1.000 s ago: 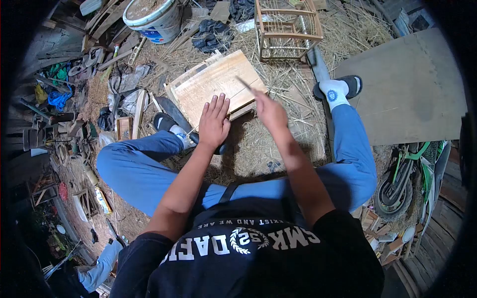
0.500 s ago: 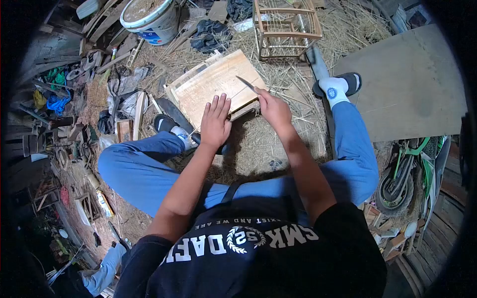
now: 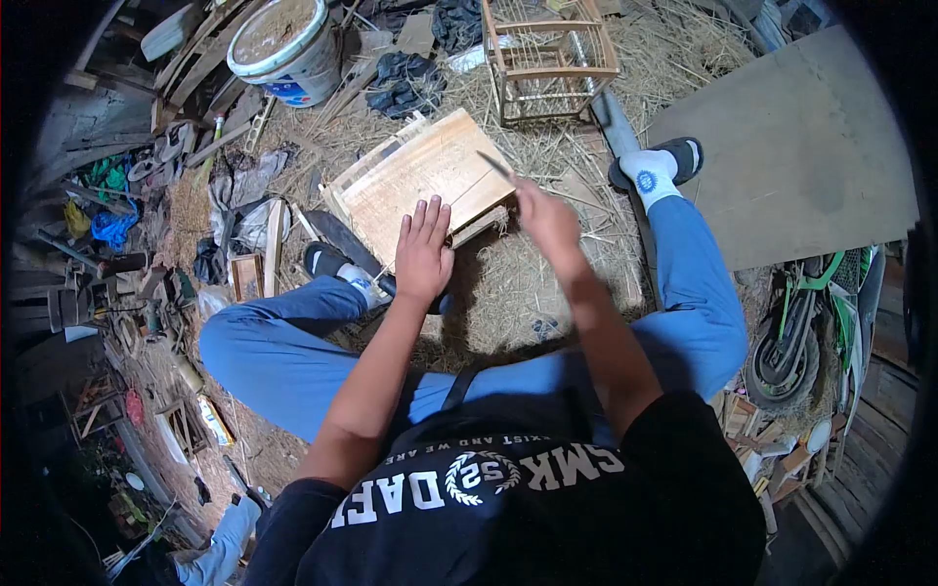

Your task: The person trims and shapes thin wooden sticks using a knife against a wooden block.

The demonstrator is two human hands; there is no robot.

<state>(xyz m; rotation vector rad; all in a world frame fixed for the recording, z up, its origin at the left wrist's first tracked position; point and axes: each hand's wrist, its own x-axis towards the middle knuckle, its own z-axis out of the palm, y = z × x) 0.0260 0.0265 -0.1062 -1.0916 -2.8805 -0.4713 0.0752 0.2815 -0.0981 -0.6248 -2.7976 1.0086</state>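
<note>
A pale wooden board lies tilted on the straw between my feet, raised on a wooden piece beneath it. My left hand rests flat on its near left part, fingers stretched out and close together. In my right hand, closed round the handle, is a knife; its blade points up and left over the board's right edge. The handle is mostly hidden by my fingers. A thin dark line runs across the board between the hands; whether it is a strip or a mark I cannot tell.
A wooden frame with thin bars stands beyond the board. A white bucket is at the far left, near black plastic. A large flat sheet lies to the right, above a green motorbike. Scrap wood litters the left.
My right hand and the knife have moved slightly right relative to the board. My left hand stays flat on the board. The whole view has shifted a little.
</note>
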